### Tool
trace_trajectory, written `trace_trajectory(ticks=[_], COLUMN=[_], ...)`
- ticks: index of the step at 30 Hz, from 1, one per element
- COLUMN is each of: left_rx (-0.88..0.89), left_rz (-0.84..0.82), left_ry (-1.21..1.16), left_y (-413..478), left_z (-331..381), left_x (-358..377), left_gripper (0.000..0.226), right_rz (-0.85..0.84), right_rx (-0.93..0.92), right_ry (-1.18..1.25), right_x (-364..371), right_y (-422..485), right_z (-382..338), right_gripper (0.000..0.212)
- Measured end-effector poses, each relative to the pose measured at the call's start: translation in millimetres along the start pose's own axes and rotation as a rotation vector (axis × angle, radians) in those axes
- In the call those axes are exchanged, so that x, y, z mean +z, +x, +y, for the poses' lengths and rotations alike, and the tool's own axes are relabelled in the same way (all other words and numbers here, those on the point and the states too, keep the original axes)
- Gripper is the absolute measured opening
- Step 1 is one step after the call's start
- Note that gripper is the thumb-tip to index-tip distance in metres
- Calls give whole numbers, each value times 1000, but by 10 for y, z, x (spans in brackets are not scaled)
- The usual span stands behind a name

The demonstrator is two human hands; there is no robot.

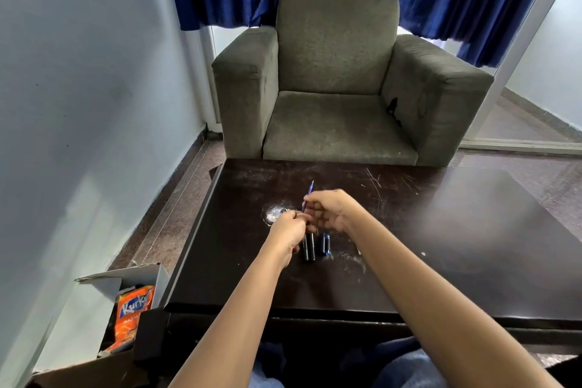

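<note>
Head view: the right hand [330, 209] pinches a thin blue pen [309, 193] above the middle of the dark table [441, 246], with its tip pointing up and away. The left hand [288, 231] meets it fingertip to fingertip with its fingers curled, but whether it grips anything cannot be told. Two black tubes [309, 249] and a blue cap [325, 244] lie on the table just below the hands. An armchair [333, 82] stands behind the table.

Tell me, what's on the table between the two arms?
Head view: black pen barrels and a small blue pen piece lie there, beside the left hand.
</note>
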State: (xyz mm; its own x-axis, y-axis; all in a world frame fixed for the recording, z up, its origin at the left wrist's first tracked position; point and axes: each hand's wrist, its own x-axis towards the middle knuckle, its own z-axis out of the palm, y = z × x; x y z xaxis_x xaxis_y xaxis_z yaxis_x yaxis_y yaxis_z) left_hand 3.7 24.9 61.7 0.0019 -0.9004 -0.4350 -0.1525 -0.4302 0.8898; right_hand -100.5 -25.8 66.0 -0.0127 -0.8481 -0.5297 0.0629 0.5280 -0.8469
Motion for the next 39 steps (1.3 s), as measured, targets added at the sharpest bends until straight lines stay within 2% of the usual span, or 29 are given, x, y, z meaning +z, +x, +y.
trace_trajectory(ticks=[2,5,6,8,11,13,17,21,31,36,39], left_rx=[1,22,24,23,36,48,53,57,54,47,43], left_rz=[14,47,56,67,72,74,80,74,78,72,74], left_ry=[-13,28,44,67,80,90,124,147,185,180,177], left_y=[9,52,71,94,118,126,142,136,114,110,84], left_z=[16,18,10,-3,-3,-1,-2,1,1,12,32], left_x=[-10,-23,-26,-28,-20,-3,2,-5,2,12,14], left_gripper=[23,22,21,20,21,22,23,23,22,22,21], right_rz=[32,150,198,298,308,280,249,262,296,288,354], right_rx=[0,-109,-166,-323,-480,-491,-474,-520,-550,-531,-570], right_ry=[60,131,37,-357,-858,-1010,-1167,-1279,-1348,-1337,-1223], right_x=[-28,-89,-106,-147,-171,-154,-82,-39,-24,-33,-99], right_y=[177,494,601,817,1098,1228,1329,1368,1404,1355,1250], right_z=[-193,-416,-446,-433,-287,-168,-14,91,179,132,89], right_gripper=[27,27,26,20,19,18,17,18,20,22,27])
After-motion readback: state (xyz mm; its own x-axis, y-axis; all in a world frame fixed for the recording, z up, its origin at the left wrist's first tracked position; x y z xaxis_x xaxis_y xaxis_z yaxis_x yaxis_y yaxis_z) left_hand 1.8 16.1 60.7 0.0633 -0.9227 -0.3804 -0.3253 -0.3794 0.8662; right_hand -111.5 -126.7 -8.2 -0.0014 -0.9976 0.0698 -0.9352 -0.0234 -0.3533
